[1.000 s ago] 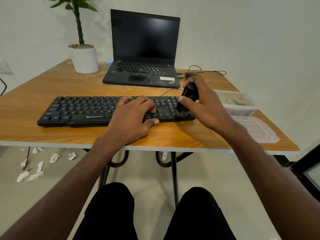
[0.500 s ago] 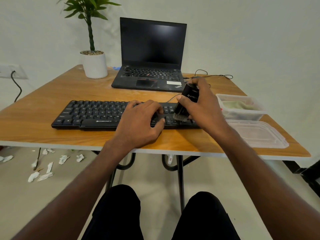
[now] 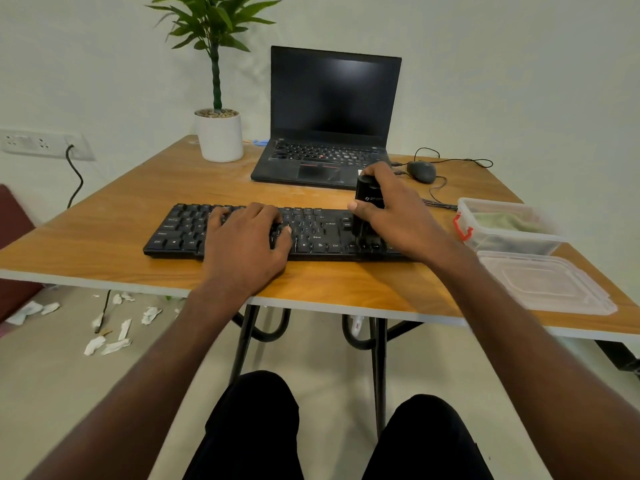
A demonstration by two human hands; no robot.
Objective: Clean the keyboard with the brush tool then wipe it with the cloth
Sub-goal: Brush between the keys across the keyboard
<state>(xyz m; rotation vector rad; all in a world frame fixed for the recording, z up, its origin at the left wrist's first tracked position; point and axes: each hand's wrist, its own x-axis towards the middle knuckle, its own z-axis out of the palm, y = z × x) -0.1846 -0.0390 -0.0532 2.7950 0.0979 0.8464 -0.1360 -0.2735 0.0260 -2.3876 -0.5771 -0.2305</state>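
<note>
A black keyboard [image 3: 318,233] lies along the front of the wooden table [image 3: 121,220]. My left hand [image 3: 246,244] rests flat on its middle keys, fingers spread, pressing it down. My right hand [image 3: 398,213] is closed around a black brush tool [image 3: 369,202], held upright with its bristle end down on the keys at the keyboard's right end. A green cloth [image 3: 502,221] lies inside a clear plastic box [image 3: 464,213] at the right of the table.
A black laptop [image 3: 332,112] stands open behind the keyboard, a potted plant [image 3: 220,133] to its left, a wired mouse [image 3: 420,171] to its right. The box's clear lid [image 3: 543,282] lies near the front right corner. Paper scraps litter the floor at left.
The view has shifted, so the table sits further right and lower in frame. The brush has gone from tilted to more upright over the keyboard's right end. My left hand stays on the keys.
</note>
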